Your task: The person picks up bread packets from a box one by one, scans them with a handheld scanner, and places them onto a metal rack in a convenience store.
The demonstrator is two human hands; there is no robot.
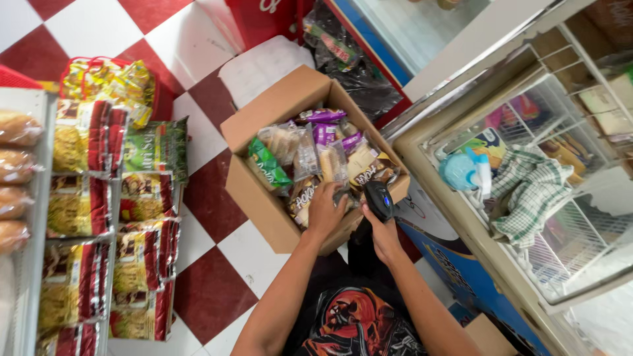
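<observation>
An open cardboard box (260, 191) stands on the checkered floor, filled with several wrapped snack packs in green, purple and clear film. My left hand (326, 211) reaches into the box's near side and grips a clear-wrapped snack pack (304, 196). My right hand (382, 232) holds a black handheld barcode scanner (379, 199) just right of that pack, its head pointing toward the box.
A rack of red-and-yellow noodle packets (99, 217) and wrapped buns (16, 171) stands at the left. A glass-topped chest freezer (527, 198) with a checked cloth (531, 191) and a blue bottle on it stands at the right. A black plastic bag (359, 72) lies behind the box.
</observation>
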